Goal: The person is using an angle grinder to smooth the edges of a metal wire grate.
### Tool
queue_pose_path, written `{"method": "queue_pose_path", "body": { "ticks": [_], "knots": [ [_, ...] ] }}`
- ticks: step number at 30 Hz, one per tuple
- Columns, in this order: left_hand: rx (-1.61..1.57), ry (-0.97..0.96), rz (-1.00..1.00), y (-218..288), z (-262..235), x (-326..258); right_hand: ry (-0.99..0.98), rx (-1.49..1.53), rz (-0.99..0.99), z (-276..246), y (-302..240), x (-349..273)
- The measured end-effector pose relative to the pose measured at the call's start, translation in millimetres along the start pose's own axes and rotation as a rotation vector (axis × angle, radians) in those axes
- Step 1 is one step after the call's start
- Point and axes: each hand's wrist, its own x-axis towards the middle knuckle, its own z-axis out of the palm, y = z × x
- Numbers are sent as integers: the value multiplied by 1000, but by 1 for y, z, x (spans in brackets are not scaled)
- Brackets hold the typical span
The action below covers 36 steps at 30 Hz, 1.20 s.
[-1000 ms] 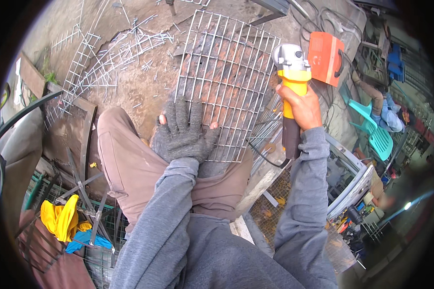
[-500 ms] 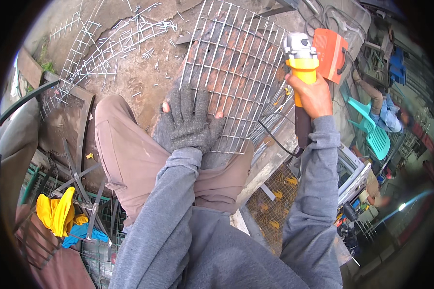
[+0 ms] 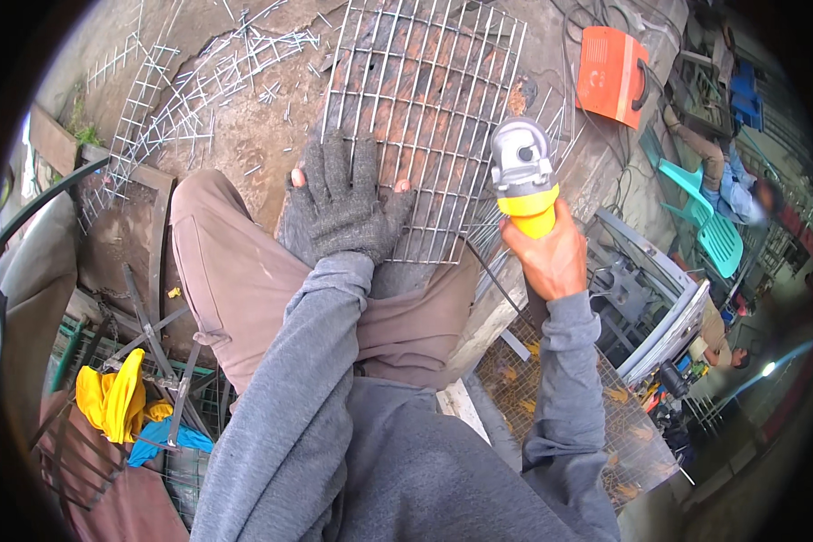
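My left hand [image 3: 353, 200], in a dark grey glove with some bare fingertips, lies flat with fingers spread. It rests at the near left corner of a welded wire mesh panel [image 3: 463, 117]. Under the panel is a scorched, reddish-brown wooden board [image 3: 396, 68]. My bare right hand [image 3: 551, 255] is wrapped round the yellow body of an angle grinder [image 3: 522, 163]. The grinder's grey metal head points away from me, beside the right edge of the mesh. Its disc cannot be made out.
Cut wire pieces [image 3: 235, 68] litter the ground at the far left. An orange box-shaped machine [image 3: 605, 77] with a handle stands at the far right, cables nearby. Yellow cloth [image 3: 113, 397] hangs at lower left. A person [image 3: 736, 190] sits by a turquoise chair [image 3: 718, 244].
My right hand has drawn the angle grinder nearer to me and left, toward the mesh's right edge. My left hand stays flat on the mesh.
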Motion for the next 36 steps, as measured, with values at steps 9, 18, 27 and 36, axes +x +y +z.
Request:
{"method": "queue_pose_path", "body": {
  "ticks": [9, 18, 27, 36],
  "knots": [
    [9, -24, -9, -1, -2, 1, 18, -22, -19, 6, 0, 10],
    [-49, -49, -5, -1, -8, -2, 34, 14, -61, -2, -8, 36],
    [37, -15, 9, -1, -2, 0, -63, -93, 4, 10, 17, -37],
    [42, 73, 49, 0, 6, -2, -158, -65, 51, 29, 55, -104]
  ]
}}
